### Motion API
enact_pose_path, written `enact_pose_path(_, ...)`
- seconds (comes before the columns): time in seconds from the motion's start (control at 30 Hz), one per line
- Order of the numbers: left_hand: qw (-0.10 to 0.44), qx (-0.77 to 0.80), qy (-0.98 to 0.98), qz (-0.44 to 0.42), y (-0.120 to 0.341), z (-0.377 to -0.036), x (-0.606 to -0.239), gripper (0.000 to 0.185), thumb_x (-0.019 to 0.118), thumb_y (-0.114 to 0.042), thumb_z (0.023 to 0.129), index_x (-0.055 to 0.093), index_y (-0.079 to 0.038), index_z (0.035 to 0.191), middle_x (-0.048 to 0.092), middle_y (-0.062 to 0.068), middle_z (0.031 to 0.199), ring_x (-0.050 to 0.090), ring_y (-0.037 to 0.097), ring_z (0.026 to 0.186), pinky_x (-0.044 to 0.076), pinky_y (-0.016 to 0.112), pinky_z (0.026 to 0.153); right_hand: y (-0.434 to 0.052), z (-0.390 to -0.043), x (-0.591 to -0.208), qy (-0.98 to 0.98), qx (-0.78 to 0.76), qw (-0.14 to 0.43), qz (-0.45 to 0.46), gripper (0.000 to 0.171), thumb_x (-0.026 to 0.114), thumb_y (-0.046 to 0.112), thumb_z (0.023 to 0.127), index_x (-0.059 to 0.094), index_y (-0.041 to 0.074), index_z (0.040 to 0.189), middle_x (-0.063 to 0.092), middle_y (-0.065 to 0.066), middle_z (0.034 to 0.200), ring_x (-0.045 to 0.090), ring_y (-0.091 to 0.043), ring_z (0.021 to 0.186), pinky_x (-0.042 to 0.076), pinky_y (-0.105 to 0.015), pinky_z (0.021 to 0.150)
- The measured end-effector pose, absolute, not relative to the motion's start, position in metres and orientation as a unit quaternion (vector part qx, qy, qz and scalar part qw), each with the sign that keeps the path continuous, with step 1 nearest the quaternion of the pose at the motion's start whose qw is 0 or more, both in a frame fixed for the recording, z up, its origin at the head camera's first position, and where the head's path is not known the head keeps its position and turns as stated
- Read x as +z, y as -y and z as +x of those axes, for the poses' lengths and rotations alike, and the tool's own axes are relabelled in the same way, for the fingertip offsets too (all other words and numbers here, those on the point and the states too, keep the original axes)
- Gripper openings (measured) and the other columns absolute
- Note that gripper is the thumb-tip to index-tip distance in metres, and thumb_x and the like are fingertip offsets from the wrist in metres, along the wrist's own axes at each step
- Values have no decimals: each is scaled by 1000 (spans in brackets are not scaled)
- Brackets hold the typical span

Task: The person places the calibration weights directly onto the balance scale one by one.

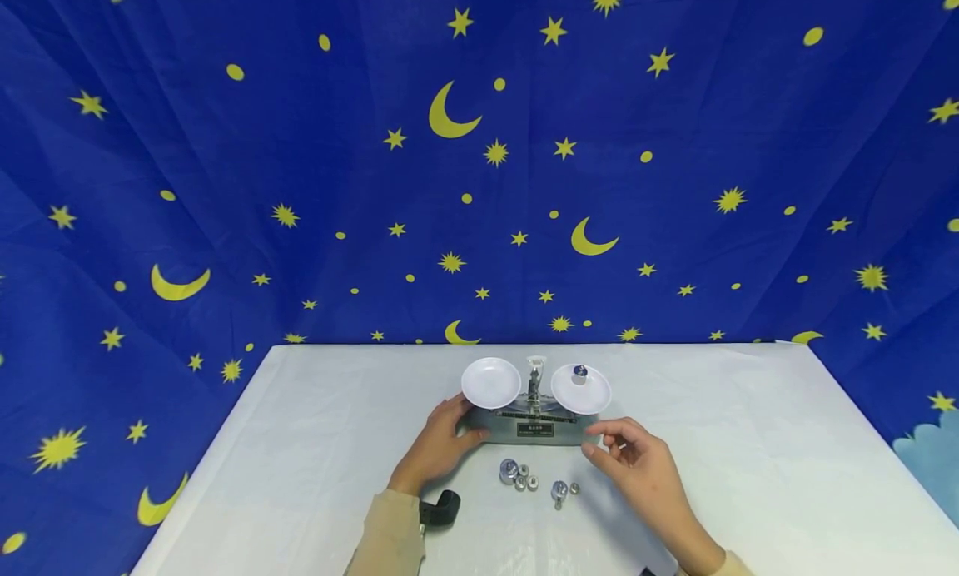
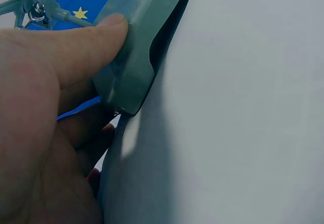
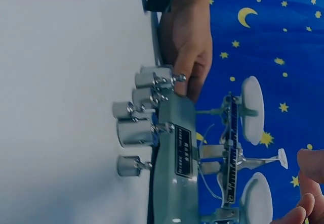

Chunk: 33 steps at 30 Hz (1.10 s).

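L hand (image 1: 438, 443) grips balance scale (image 1: 535, 429) base, R hand (image 1: 637, 459) hovers w/ curled fingers.

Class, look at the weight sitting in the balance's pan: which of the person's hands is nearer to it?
Right. The right hand hovers just below the pan holding the weight, touching nothing. The left hand holds the balance's base at the far end, under the empty pan.

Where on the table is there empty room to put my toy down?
Wide bare cloth lies left of the left hand and right of the right hand, out to the table edges. It is crowded in front of the balance scale, where the small metal weights sit.
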<state>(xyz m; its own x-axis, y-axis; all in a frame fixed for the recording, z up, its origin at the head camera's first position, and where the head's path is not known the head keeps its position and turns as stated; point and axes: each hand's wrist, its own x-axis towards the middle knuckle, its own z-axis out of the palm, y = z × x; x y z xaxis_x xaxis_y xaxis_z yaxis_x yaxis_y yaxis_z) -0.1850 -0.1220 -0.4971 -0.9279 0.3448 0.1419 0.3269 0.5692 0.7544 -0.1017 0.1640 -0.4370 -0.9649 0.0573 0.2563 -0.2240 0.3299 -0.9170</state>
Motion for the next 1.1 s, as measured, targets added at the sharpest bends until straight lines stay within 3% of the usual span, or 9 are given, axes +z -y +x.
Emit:
enact_pose_path(0.73,19,421,-888,182,122,-185,-496,64,69,-26,95,46,0,148,42,16,156,34,35,146,14,54,124,-157,-94,-456,797,603,21,-10,21,82,1,79,75,4,98,55,0,81,49,-9,68,45,-20,56)
enact_pose_path(1.1,10,422,-885,196,123,-185,-496,62,69,-25,95,47,2,147,44,18,154,37,36,144,16,56,123,-162,-96,-467,790,608,-78,-22,27,79,6,82,72,-2,107,57,-4,86,50,-12,73,47,-21,61)
